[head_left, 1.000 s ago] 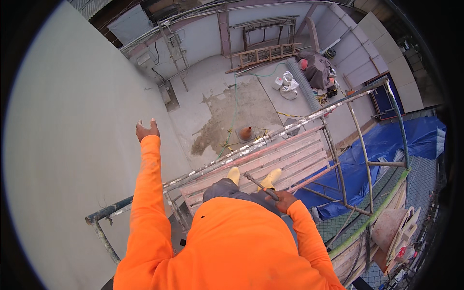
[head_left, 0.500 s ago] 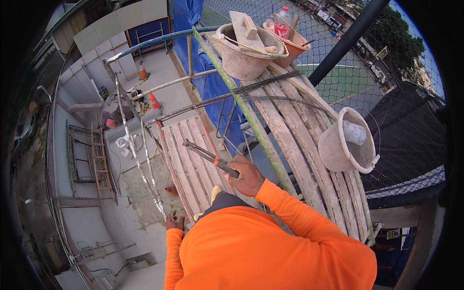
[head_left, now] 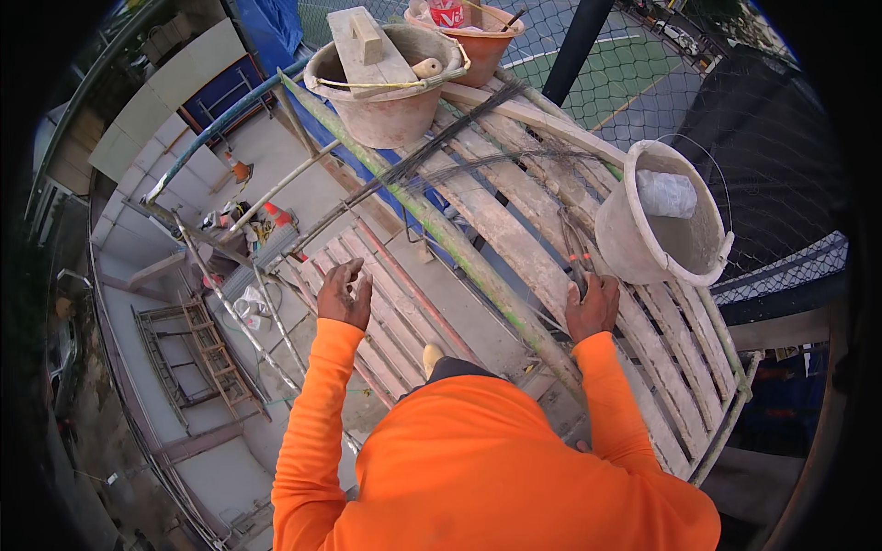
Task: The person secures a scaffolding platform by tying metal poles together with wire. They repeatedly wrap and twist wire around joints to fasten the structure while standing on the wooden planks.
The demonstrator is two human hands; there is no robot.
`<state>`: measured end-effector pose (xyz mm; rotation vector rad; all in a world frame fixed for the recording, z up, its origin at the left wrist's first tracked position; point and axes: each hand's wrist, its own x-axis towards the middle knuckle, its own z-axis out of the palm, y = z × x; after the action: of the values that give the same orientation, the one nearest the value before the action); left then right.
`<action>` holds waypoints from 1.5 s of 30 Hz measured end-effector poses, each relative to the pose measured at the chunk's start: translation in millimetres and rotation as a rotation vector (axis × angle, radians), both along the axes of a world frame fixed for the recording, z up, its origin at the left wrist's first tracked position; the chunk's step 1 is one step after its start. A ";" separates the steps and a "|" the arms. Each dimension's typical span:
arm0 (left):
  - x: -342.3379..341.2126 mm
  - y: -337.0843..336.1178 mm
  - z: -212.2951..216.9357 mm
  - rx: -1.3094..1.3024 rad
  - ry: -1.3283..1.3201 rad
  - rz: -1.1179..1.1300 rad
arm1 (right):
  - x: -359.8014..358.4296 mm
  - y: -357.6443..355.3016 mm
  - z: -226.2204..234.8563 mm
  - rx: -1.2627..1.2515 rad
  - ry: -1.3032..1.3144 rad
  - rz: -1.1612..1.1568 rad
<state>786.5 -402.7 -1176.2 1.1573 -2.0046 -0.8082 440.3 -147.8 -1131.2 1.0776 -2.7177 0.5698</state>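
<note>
My right hand (head_left: pixel 593 310) is closed around the dark handles of a pair of pincers (head_left: pixel 571 237) with orange bands. The pincers lie low over the worn plank platform, close to a grey mortar bucket (head_left: pixel 614 234). Inside that bucket is a clear, crumpled plastic piece (head_left: pixel 666 194). My left hand (head_left: pixel 344 294) hangs in the air above the lower planks, thumb and fingers apart, holding nothing. Ahead, a bundle of thin dark wire (head_left: pixel 459 133) stretches across the platform planks (head_left: pixel 496 216).
A mortar-caked bucket (head_left: pixel 381 115) at the far end carries a wooden float (head_left: pixel 372 60). Behind it stands an orange bucket (head_left: pixel 491 44) with a bottle. A green scaffold pipe (head_left: pixel 432 225) edges the platform. Wire mesh fencing (head_left: pixel 661 101) rises on the right; lower pink planks (head_left: pixel 386 321) are below.
My right hand has moved right with the pincers, from above the lower planks to the upper platform. My left hand has come up and forward from the scaffold pipe. The view has shifted right.
</note>
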 end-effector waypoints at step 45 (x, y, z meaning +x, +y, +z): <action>170.2 -148.3 -60.3 0.472 0.800 0.386 | 5.7 -350.2 -16.5 0.358 0.006 0.754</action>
<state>956.7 -551.0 -1236.5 1.1579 -0.9293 -1.3114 446.0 -498.0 -1147.7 2.2067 -2.3852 0.1473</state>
